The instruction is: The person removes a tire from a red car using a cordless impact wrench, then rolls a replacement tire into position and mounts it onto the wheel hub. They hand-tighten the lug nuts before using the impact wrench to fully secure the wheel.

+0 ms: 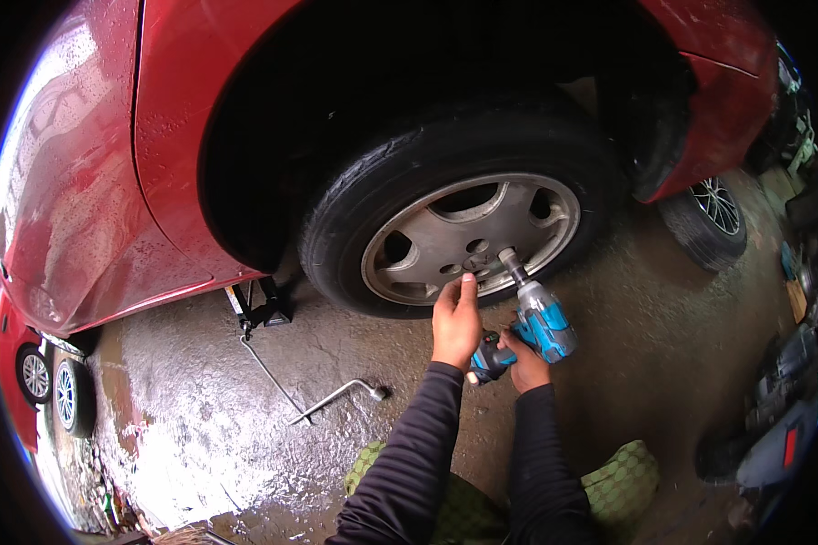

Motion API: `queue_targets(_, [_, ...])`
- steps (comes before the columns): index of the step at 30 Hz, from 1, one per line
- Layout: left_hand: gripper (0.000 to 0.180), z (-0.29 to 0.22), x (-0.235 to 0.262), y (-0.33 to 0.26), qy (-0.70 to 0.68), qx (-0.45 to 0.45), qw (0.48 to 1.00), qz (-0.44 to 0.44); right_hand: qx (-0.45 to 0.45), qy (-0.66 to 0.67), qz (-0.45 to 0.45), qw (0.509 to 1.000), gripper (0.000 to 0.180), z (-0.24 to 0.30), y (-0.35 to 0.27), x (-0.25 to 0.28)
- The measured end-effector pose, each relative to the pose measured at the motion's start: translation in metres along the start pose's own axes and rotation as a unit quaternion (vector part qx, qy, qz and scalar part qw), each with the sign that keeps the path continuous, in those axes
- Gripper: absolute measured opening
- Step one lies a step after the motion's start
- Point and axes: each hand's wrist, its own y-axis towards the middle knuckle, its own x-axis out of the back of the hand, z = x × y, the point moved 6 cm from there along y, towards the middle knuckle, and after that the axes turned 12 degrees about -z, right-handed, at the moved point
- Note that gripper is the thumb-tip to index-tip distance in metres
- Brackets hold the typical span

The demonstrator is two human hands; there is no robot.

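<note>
My right hand (525,365) is wrapped round the grip of a blue and black cordless impact wrench (545,322). Its long socket (513,263) reaches up to a lug hole in the grey alloy rim (436,232). Close to another lug hole, my left hand (456,322) is raised at the wheel's centre, its fingers drawn together; anything between the fingertips is hidden. The black tire (336,218) stands in the wheel arch of a red car (177,163).
Under the car's sill is a black jack (264,304). A cranked metal handle (336,395) runs from it across the wet concrete floor. Loose wheels lie around: one (713,222) at the right, another (71,400) at the far left. Dark clutter lines the right edge.
</note>
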Motion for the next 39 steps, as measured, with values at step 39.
queue_targets(39, [0.049,-0.002,0.017,-0.004,0.103,-0.005,0.994,0.041,-0.218,0.230,0.022,0.948,0.032,-0.073,-0.041,-0.078])
